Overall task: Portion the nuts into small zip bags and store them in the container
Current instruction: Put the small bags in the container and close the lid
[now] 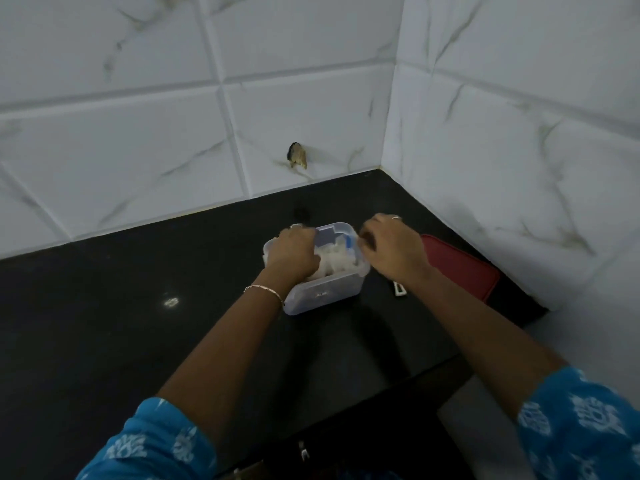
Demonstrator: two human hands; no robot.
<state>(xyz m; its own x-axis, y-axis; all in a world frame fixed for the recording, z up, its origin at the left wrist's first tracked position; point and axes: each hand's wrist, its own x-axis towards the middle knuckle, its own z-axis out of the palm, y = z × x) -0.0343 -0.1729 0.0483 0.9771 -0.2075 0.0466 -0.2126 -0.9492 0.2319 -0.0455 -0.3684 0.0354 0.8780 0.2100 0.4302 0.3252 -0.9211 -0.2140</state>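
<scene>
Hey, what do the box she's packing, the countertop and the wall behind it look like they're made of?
The box looks like clear, slightly frosted plastic: its contents show through the wall. The countertop looks like polished black stone, maybe granite, since a light glints off it. The wall appears to be glossy white tile with grey marble-style veining and visible joints; real marble or printed ceramic can't be told.

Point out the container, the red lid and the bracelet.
container [322, 295]: head view, clear front wall below the rim.
red lid [460, 268]: head view, flat top, right of the container.
bracelet [265, 290]: head view, band on the left wrist.
</scene>
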